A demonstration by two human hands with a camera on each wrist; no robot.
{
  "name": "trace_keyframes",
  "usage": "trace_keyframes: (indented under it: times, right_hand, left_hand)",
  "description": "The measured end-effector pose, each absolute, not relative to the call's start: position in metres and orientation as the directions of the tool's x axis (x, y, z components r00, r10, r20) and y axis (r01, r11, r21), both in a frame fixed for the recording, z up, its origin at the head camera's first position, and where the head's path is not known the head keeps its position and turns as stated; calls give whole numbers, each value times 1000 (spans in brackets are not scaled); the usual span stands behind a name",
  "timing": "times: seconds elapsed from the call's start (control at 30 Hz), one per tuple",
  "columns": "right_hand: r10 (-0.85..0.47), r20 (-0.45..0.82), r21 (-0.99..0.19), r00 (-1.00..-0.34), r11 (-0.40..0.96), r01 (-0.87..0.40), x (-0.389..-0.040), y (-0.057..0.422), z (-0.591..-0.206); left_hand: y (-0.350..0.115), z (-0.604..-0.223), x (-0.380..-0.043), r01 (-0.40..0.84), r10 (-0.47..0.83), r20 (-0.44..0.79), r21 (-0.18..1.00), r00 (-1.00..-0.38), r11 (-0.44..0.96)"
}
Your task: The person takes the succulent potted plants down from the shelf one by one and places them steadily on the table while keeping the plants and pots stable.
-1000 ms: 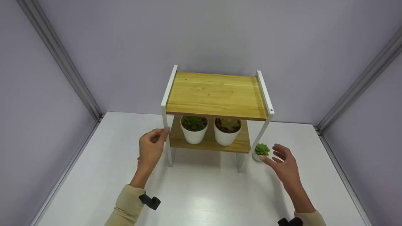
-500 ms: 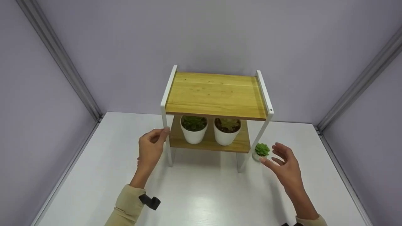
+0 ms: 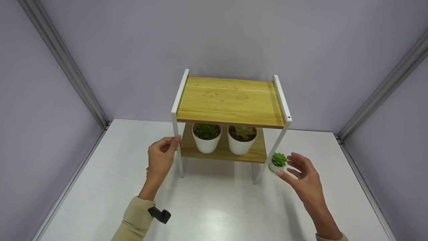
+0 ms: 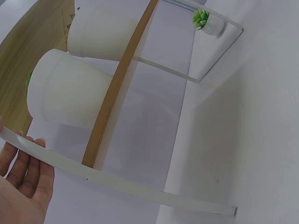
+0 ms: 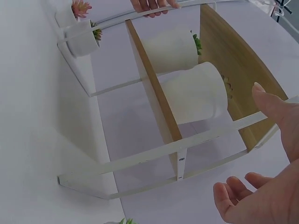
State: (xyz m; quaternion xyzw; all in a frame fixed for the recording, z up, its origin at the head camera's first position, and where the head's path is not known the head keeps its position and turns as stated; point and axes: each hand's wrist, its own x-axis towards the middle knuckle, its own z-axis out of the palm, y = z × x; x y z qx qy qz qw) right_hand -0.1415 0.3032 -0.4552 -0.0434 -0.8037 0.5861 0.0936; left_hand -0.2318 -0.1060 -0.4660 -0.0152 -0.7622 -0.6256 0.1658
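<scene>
OK, far left: a small pink plant (image 5: pixel 81 8) and a small green-brown plant (image 5: pixel 97 35), just past the rack's left side, seen in right wrist view only. Left hand (image 3: pixel 160 160) next: narrow pinch on the left front post (image 3: pixel 175 127) of the shelf rack (image 3: pixel 230 100), thumb opposite fingers. Step in hand looks like steadying the rack by its sides. To do it well: light, even pressure, 2 hands at matching height, no twisting; a tip could slide the pots. Shelf rack stands upright mid-table (image 3: pixel 214 201), open front facing the near side; long axis runs left to right, right end turned slightly nearer. On its lower board (image 3: pixel 223 154), left pot (image 3: pixel 207 145) and right pot (image 3: pixel 240 148), both upright, side by side. Then 1 small green plant (image 3: pixel 278 160) on the table, just right of the right front post (image 3: pixel 275 147). Far right: right hand (image 3: pixel 307 179), wide C-shape, holding nothing, apart from that post in head view.
</scene>
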Motion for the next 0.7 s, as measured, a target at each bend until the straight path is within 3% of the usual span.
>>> trace_keyframes:
  times: [0.37, 0.7]
  right_hand:
    - [142, 175, -944, -974, 306, -125, -133, 296, -440]
    - [104, 224, -956, -969, 218, -198, -124, 282, -429]
  left_hand:
    - [-106, -465, -231, 221, -192, 266, 949, -945, 224]
    - [-106, -467, -232, 251, -190, 294, 943, -937, 219]
